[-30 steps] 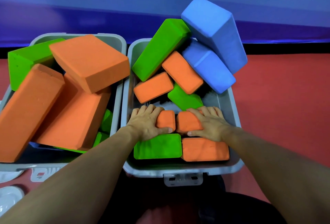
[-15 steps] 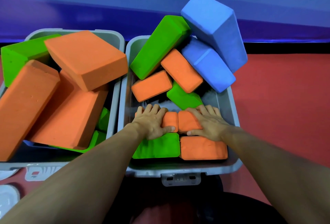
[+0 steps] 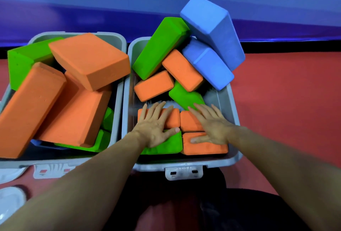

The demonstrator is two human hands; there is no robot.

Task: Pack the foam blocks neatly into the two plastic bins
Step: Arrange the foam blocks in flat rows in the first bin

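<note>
Hands flat, fingers straight — left hand (image 3: 154, 126) presses one small orange block (image 3: 172, 120), right hand (image 3: 212, 127) its neighbour (image 3: 189, 123), low in the right bin (image 3: 233, 135). Press evenly — both should seat level before the jumbled blocks (image 3: 182, 70) beyond the fingertips get sorted.

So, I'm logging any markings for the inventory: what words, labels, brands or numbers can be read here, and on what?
None can be read.
Pale latch on the right grey plastic bin: moulded relief, too blurred to read.
Pale latch on the left grey plastic bin: the same, with small red marks.
Foam blocks: no visible print.
</note>
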